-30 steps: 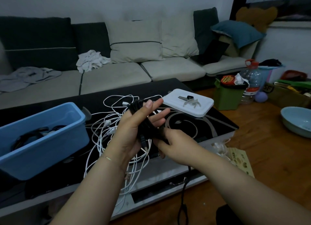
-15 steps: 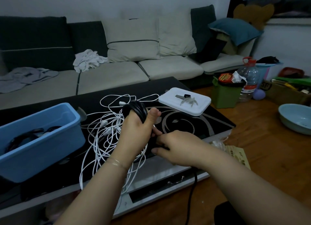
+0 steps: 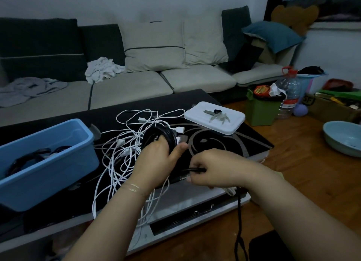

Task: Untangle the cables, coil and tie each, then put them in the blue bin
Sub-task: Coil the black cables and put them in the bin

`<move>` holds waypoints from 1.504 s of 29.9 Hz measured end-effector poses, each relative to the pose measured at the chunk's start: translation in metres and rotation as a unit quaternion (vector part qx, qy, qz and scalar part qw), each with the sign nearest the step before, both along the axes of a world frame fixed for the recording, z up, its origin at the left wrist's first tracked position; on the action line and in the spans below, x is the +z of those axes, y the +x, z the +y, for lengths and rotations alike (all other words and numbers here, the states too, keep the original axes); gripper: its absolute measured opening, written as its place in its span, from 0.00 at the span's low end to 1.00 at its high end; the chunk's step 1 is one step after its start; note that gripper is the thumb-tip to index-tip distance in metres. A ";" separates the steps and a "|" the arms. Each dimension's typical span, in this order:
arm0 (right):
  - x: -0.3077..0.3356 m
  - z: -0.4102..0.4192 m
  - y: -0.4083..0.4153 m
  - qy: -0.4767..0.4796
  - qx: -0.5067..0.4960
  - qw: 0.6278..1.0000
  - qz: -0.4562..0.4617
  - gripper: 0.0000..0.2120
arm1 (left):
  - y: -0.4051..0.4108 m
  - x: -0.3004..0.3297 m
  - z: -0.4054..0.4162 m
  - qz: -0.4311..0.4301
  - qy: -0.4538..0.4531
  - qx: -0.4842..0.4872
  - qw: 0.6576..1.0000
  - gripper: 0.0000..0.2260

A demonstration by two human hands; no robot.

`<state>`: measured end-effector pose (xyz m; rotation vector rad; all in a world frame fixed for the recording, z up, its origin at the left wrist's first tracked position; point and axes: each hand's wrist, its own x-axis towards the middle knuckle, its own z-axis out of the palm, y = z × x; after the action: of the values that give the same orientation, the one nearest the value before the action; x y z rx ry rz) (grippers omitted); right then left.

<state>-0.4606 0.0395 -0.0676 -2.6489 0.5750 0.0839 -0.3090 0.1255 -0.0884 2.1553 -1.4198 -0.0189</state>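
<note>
My left hand [image 3: 154,163] grips a coil of black cable [image 3: 164,136] over the dark table, fingers through the loops and thumb out to the right. My right hand [image 3: 214,169] pinches the loose strand of the same black cable just right of the coil; the rest of it hangs over the table's front edge toward the floor. A tangle of white cables [image 3: 125,151] lies on the table under and left of my left hand. The blue bin [image 3: 48,163] stands at the table's left with dark coiled cables inside.
A white lid [image 3: 214,122] with small clips and ties on it lies at the table's [image 3: 224,143] far right. Beyond it are a sofa [image 3: 127,92], a green bin [image 3: 261,112], a water bottle [image 3: 289,92] and a pale bowl [image 3: 343,137] on the wooden floor.
The coil in my left hand has dropped and turned from upright to lying nearer the table. My right hand moved right and down, drawing out the loose black strand.
</note>
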 end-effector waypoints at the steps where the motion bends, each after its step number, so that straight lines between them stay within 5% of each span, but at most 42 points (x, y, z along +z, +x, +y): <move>1: 0.002 -0.001 -0.001 -0.022 -0.005 0.999 -0.031 0.10 | 0.003 0.000 0.002 0.030 0.005 -0.017 0.999 0.40; 4: 0.005 -0.005 -0.003 -0.005 -0.045 0.987 -0.154 0.05 | 0.006 0.000 0.007 0.129 0.013 -0.092 0.987 0.42; 7: 0.006 -0.008 -0.004 0.042 -0.063 0.963 -0.260 0.06 | -0.001 0.001 0.013 0.305 0.051 -0.220 0.925 0.44; 12: 0.005 -0.006 -0.002 0.159 -0.052 0.930 -0.328 0.10 | -0.006 0.013 0.016 0.394 0.122 -0.316 0.854 0.21; 19: 0.002 -0.010 0.005 0.290 -0.011 0.886 -0.361 0.08 | -0.014 0.021 0.021 0.447 0.088 -0.329 0.827 0.03; 25: -0.010 -0.017 0.011 0.160 -0.050 0.921 -0.352 0.35 | -0.020 0.027 0.025 0.522 0.045 -0.352 0.775 0.09; 30: -0.028 -0.006 0.030 0.242 -0.136 0.809 -0.518 0.28 | -0.030 0.020 0.023 0.607 0.022 -0.362 0.707 0.15; 34: -0.032 0.001 0.032 0.253 -0.183 0.754 -0.578 0.25 | -0.033 0.016 0.021 0.624 0.021 -0.367 0.690 0.13; 39: -0.019 -0.006 0.039 0.331 -0.234 0.735 -0.544 0.20 | -0.043 0.016 0.022 0.589 -0.028 -0.352 0.727 0.11; 45: -0.020 0.003 0.023 0.514 -0.186 0.765 -0.342 0.12 | -0.043 0.013 0.016 0.648 -0.088 -0.319 0.686 0.27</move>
<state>-0.4376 0.0424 -0.0878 -1.3036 0.5441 -0.5200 -0.3519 0.1413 -0.0753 0.8181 -1.0189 -1.3133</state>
